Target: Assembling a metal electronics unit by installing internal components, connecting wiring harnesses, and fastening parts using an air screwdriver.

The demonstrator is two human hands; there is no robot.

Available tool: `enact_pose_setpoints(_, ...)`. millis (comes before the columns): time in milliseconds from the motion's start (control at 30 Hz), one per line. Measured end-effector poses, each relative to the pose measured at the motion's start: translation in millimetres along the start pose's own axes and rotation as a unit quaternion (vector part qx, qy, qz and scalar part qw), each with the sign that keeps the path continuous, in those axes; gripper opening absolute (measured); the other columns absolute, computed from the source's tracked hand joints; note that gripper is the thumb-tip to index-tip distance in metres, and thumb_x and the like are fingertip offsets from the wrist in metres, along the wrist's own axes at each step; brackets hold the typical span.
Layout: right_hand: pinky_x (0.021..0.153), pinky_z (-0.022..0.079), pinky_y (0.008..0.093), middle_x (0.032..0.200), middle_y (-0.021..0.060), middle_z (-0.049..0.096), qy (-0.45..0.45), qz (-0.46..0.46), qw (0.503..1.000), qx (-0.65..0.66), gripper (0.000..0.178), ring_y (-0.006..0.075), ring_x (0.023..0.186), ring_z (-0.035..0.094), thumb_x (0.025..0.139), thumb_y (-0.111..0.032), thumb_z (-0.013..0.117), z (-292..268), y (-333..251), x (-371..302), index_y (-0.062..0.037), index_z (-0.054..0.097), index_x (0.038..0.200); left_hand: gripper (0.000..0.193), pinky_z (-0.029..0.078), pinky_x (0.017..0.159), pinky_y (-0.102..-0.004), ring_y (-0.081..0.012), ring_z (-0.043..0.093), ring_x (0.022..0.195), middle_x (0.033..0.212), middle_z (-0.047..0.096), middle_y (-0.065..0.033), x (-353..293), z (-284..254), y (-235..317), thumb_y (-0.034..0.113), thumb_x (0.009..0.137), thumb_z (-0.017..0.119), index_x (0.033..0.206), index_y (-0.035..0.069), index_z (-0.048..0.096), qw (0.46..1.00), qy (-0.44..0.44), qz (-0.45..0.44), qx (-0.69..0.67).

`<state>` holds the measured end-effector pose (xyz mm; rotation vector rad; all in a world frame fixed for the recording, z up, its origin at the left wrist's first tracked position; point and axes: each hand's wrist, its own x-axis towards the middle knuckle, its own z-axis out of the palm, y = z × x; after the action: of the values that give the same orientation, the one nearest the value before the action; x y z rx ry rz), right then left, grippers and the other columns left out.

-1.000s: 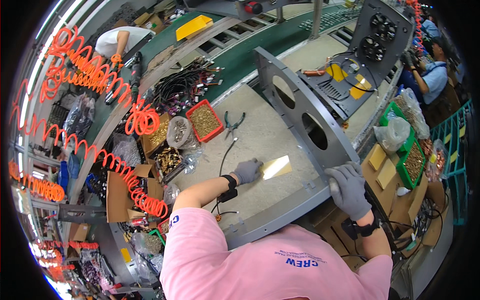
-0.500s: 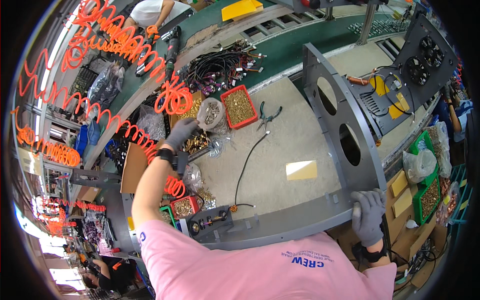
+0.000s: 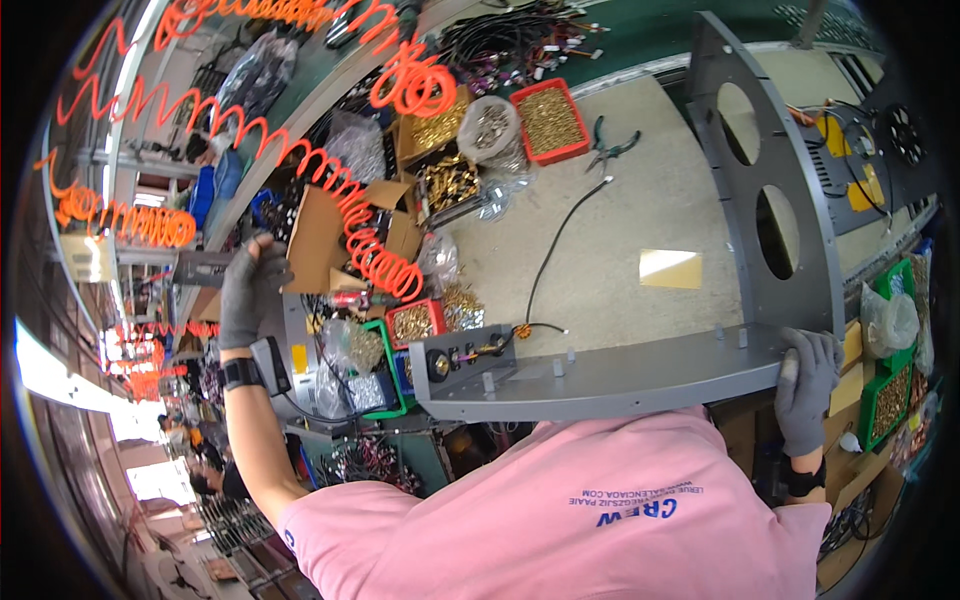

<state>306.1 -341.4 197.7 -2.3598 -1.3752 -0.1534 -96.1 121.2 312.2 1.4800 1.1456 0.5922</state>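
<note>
My left hand [image 3: 252,298], in a grey glove with bare fingertips, is raised at the left beside the flap of a cardboard box [image 3: 316,240]. Its fingers are loosely bent and apart, with nothing visible in them. A dark device is strapped at that wrist. My right hand [image 3: 808,385], gloved in grey, wraps round the near right corner of a grey metal frame [image 3: 610,388]. The frame's tall side panel with large round cutouts stands upright at the right. A black cable [image 3: 551,250] runs from the frame's left part across the table.
Pliers [image 3: 612,150] lie beside a red bin of brass fasteners [image 3: 551,120]. Bags and boxes of small parts fill the left side. Orange coiled hoses [image 3: 415,85] hang over them. Green bins [image 3: 886,405] stand at the right, and a yellowish card [image 3: 671,268] lies on the table.
My left hand has drawn back from the brass parts, moving left and nearer, to beside the cardboard flap. The view has shifted. My right hand stays on the frame's corner.
</note>
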Motion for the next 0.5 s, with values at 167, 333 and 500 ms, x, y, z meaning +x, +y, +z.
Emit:
enact_pose_setpoints(167, 0.079, 0.036, 0.0385, 0.085, 0.0140, 0.055, -0.062, -0.009, 0.998, -0.002, 0.020, 0.0310, 0.080, 0.050, 0.079, -0.009, 0.046, -2.6, -9.6, 8.9, -0.0019, 0.055, 0.094, 0.032, 0.050, 0.071, -0.0359, -0.0193, 0.058, 0.078, 0.092, 0.058, -0.0081, -60.5, -24.1, -122.5, 0.031, 0.084, 0.053, 0.103, 0.004, 0.055, 0.981, -0.014, -0.194, 0.002)
enact_pose_setpoints(333, 0.072, 0.040, 0.0376, 0.084, 0.0141, 0.055, -0.056, -0.075, 0.995, 0.030, 0.022, 0.0311, 0.079, 0.051, 0.073, -0.001, 0.051, -3.1, -31.3, 40.8, -0.0011, 0.054, 0.095, 0.029, 0.051, 0.069, -0.0335, -0.0193, 0.059, 0.078, 0.092, 0.058, -0.0088, -95.5, 4.6, -238.2, 0.025, 0.086, 0.053, 0.104, 0.002, 0.054, 0.961, 0.037, -0.264, -0.079)
enact_pose_setpoints(500, 0.073, 0.040, 0.0387, 0.082, 0.0145, 0.055, -0.082, -0.128, 0.988, -0.002, 0.025, 0.0327, 0.078, 0.051, 0.072, -0.002, 0.048, 4.5, -72.9, 73.7, -0.0016, 0.054, 0.097, 0.030, 0.050, 0.068, -0.0355, -0.0205, 0.058, 0.079, 0.093, 0.057, -0.0106, -81.7, 16.6, -286.0, 0.027, 0.086, 0.051, 0.103, 0.002, 0.053, 0.963, -0.002, -0.209, -0.172)
